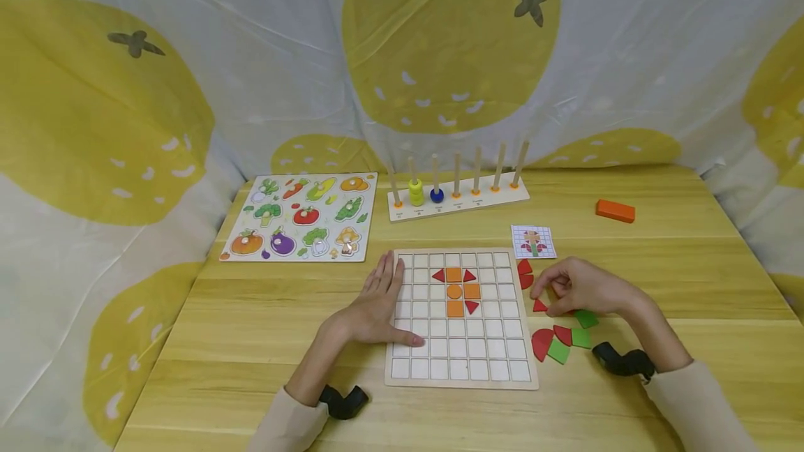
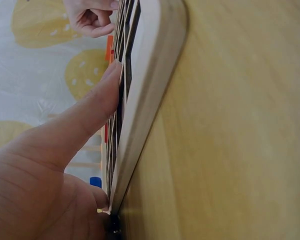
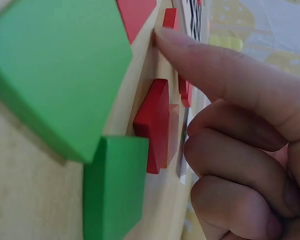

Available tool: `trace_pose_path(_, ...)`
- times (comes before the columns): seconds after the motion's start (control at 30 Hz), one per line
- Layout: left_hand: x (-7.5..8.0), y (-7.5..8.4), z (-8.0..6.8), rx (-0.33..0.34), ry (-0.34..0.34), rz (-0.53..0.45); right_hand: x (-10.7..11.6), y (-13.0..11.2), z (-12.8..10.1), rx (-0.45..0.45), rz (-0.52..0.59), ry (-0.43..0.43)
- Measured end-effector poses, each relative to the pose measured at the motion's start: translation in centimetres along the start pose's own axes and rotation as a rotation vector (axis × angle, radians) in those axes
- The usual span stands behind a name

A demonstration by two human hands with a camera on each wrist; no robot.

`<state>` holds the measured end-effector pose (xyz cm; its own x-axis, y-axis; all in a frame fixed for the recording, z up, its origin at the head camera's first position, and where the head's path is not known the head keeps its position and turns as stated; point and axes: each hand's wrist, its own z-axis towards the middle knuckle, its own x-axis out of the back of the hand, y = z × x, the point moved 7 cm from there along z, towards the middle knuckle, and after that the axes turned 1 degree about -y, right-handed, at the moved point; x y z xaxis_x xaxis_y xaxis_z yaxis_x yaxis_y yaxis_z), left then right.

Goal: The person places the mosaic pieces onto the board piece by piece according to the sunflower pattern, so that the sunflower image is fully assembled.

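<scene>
With the left hand (image 1: 375, 305) flat on the white-gridded wooden board (image 1: 460, 368) and the right hand (image 1: 574, 287) pinching a small red triangle piece (image 1: 539, 306), a slip could jog the placed orange and red pieces (image 1: 456, 291).

A grid board (image 1: 461, 368) lies flat on the tabletop (image 1: 251, 326), near its front edge, with a cluster of small tiles (image 1: 455, 291) set in its upper middle squares. The left hand (image 1: 375, 305) rests on the board's left edge. Just right of the board lie loose tiles (image 1: 559, 344), and the right hand (image 1: 581, 288) sits among them. Behind those is a small pattern card (image 1: 533, 240). Farther back stand a peg rack (image 1: 457, 197), a picture puzzle (image 1: 301, 216) to its left, and a block (image 1: 615, 211) far right.
</scene>
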<state>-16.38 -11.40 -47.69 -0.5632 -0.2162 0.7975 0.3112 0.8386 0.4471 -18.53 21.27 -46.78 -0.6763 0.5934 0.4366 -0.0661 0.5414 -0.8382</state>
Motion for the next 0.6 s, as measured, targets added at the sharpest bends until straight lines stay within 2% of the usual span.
trace_pose_path(0.37,0.0,0.0,0.0,0.007,-0.005,-0.003,0.1,0.1,0.2,-0.020,-0.015,0.024)
trace_pose_path(0.6,0.0,0.1,0.1,0.005,-0.005,-0.003,0.6,-0.9,0.1,-0.034,-0.061,0.144)
